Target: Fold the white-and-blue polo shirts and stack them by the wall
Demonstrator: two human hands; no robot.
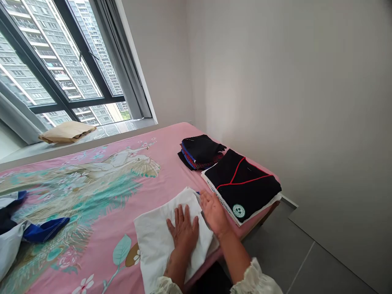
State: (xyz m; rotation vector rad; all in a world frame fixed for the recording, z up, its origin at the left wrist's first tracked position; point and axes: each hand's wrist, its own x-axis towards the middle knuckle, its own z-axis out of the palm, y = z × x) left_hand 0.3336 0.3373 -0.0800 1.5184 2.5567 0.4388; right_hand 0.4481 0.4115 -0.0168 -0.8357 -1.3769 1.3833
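Observation:
A white folded garment (156, 237) lies flat near the front edge of the pink bed. My left hand (185, 228) rests on top of it, palm down with the fingers spread. At the garment's right edge is my right hand (212, 210), its fingers stretched out and slightly tilted on its side; whether it touches the cloth I cannot tell. Just beyond that hand sits a black folded shirt (257, 185) with red trim and a round green-and-white badge, stacked on white cloth. Behind it is a pile of dark folded clothes (203, 148), with blue and red plaid layers showing.
The pink bedsheet (171, 143) has a printed peacock pattern. At the far left lies a loose blue, white and black garment (45, 230). A brown paper bag (67, 131) rests on the windowsill. A grey wall (275, 90) stands to the right, above a grey tiled floor (281, 241).

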